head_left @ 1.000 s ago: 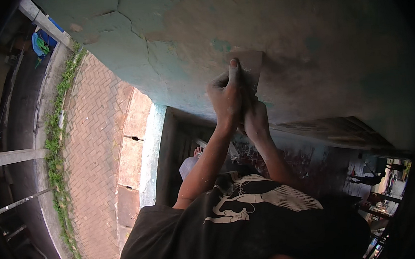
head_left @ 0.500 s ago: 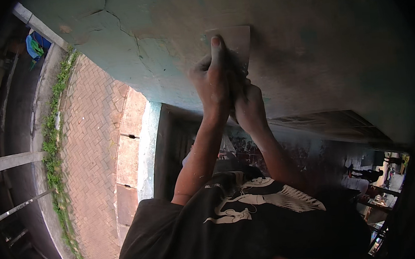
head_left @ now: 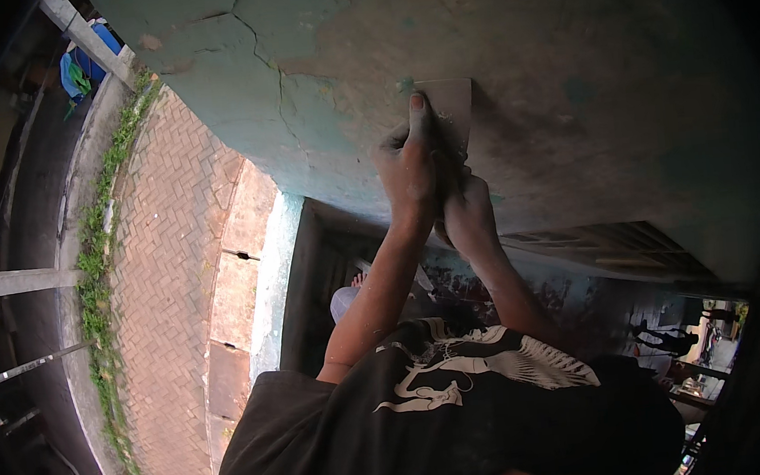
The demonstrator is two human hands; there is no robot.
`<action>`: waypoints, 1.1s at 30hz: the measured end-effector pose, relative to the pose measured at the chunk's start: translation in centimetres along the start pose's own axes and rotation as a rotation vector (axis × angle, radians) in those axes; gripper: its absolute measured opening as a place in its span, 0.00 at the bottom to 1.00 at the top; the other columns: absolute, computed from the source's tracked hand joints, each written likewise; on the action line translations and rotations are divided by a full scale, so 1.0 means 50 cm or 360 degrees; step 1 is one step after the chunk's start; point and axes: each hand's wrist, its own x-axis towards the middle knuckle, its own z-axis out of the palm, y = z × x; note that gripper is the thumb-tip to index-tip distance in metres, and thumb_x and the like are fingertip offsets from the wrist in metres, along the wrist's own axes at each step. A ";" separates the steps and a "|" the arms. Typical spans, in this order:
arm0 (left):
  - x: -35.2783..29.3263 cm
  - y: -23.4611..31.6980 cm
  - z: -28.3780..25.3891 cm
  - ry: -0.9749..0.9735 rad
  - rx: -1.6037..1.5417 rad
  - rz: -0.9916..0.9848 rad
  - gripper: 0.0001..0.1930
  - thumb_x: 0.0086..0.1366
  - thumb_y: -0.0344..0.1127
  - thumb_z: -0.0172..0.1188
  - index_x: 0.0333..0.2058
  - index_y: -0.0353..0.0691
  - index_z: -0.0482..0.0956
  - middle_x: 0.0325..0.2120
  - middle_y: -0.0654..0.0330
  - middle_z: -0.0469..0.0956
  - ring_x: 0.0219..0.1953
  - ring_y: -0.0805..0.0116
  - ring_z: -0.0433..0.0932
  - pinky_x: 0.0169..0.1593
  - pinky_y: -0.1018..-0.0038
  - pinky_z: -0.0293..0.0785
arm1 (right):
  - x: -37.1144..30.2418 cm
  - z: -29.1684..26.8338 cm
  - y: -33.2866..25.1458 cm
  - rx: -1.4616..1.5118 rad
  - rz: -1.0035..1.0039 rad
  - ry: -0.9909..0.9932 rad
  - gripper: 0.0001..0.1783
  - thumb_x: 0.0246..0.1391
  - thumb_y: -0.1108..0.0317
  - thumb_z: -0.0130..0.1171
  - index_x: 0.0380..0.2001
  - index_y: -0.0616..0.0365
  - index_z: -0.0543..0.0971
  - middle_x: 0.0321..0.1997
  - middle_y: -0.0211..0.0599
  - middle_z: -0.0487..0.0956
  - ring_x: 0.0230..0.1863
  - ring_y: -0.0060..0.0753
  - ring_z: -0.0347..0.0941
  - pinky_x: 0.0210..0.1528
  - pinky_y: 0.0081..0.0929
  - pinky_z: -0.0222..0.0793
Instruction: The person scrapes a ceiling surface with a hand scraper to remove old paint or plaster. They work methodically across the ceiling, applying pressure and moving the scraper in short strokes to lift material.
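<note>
A wide flat scraper (head_left: 454, 96) lies with its blade against a worn, patchy wall (head_left: 524, 30) of faded green paint. My left hand (head_left: 410, 168) is closed round it, the thumb stretched up along the blade. Just below, my right hand (head_left: 471, 221) is closed at the handle end, which is mostly hidden by my fingers. Pale flakes or dust sit on the blade. A small lighter green patch (head_left: 405, 85) shows beside the blade's upper left corner. Cracks run down the wall to the left of my hands.
A louvred opening (head_left: 622, 245) is set in the wall to the right. On the left lie a brick-paved path (head_left: 164, 219), a strip of weeds (head_left: 97, 304) and a concrete-edged ditch (head_left: 27, 238). Below my arms, part of another person (head_left: 345, 301) shows. Clutter stands at the far right.
Both hands and the scraper sit lower in the picture and slightly to the right, still against the wall. Flakes now show on the blade. The view has shifted slightly.
</note>
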 end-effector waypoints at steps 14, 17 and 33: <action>-0.002 0.049 -0.002 -0.0031 -0.0037 0.0123 0.30 0.69 0.56 0.60 0.19 0.32 0.77 0.15 0.66 0.71 0.20 0.78 0.67 0.26 0.75 0.64 | 0.013 0.006 -0.055 -0.0001 0.0208 -0.0169 0.25 0.73 0.53 0.44 0.29 0.63 0.73 0.15 0.20 0.66 0.15 0.12 0.60 0.17 0.21 0.52; 0.004 -0.044 -0.016 -0.0031 0.0194 0.0082 0.31 0.69 0.57 0.59 0.20 0.32 0.77 0.15 0.65 0.72 0.20 0.76 0.68 0.26 0.75 0.63 | -0.019 -0.010 -0.043 -0.0056 0.0390 -0.0068 0.25 0.73 0.52 0.44 0.30 0.64 0.73 0.15 0.21 0.66 0.15 0.14 0.61 0.17 0.22 0.54; -0.015 0.048 0.047 -0.0035 0.0264 0.0429 0.29 0.71 0.53 0.58 0.19 0.32 0.78 0.15 0.64 0.73 0.20 0.77 0.69 0.25 0.75 0.65 | 0.026 0.001 0.005 -0.0399 -0.0342 -0.0075 0.17 0.70 0.64 0.45 0.54 0.60 0.74 0.37 0.58 0.80 0.36 0.58 0.80 0.34 0.42 0.73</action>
